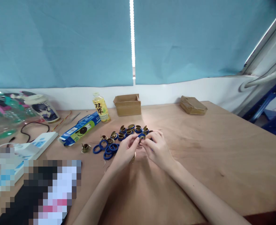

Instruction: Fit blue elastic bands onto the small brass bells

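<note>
Both of my hands meet over the middle of the wooden table [199,147]. My left hand [127,149] pinches the left side of a small brass piece with a blue ring [141,137]. On its right side, the fingers of my right hand [157,148] are closed on the same piece. Several brass pieces with blue rings [121,136] stand just beyond my hands. Loose blue rings [108,153] lie in a pile left of my left hand. A brass piece without a blue ring [85,148] sits farther left.
Behind the parts are a blue and green box [80,129], a yellow bottle [101,107] and an open cardboard box [128,106]. Another cardboard box [192,105] lies back right. At left are a cup [44,109], a power strip [38,147] and a pixelated dark object [34,190].
</note>
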Tool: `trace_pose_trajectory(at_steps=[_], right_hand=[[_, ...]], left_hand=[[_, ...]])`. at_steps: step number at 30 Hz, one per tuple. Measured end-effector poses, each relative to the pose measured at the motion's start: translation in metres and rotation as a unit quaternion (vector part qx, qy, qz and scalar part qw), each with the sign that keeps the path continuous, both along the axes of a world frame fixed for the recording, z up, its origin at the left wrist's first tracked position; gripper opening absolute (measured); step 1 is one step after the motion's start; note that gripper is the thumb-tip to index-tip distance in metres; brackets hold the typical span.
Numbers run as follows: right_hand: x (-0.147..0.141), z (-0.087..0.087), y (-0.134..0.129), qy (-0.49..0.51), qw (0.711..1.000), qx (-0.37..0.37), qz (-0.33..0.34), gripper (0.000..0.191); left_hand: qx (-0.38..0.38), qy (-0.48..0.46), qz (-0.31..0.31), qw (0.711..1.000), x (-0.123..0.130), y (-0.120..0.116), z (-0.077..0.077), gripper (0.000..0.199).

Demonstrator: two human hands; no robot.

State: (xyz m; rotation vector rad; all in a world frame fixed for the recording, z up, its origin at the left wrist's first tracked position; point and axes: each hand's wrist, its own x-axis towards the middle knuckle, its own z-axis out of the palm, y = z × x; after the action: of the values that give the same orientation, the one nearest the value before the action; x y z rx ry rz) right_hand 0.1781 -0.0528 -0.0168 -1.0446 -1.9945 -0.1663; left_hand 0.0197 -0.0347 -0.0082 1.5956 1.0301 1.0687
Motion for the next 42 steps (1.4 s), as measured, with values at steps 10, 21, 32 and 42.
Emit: trace_pose_trajectory(at_steps=[10, 21, 32, 42], right_hand=[[0.001, 0.009, -0.004, 0.098, 0.994, -0.033, 0.031, 0.018], [0.010, 0.018, -0.004, 0.084, 0.993, -0.067, 0.043, 0.024], [0.009, 0.003, 0.000, 0.133, 0.991, -0.023, 0.028, 0.020], [0.005, 0.004, -0.006, 0.157, 0.987, 0.014, 0.008, 0.021]], left_hand=[[0.039, -0.029, 0.035, 0.998, -0.005, 0.003, -0.003, 0.022], [0.051, -0.028, 0.042, 0.997, -0.004, -0.001, 0.002, 0.020], [0.087, -0.028, -0.002, 0.996, 0.001, -0.010, 0.006, 0.020], [0.134, 0.019, 0.032, 0.990, 0.005, -0.015, 0.011, 0.016]])
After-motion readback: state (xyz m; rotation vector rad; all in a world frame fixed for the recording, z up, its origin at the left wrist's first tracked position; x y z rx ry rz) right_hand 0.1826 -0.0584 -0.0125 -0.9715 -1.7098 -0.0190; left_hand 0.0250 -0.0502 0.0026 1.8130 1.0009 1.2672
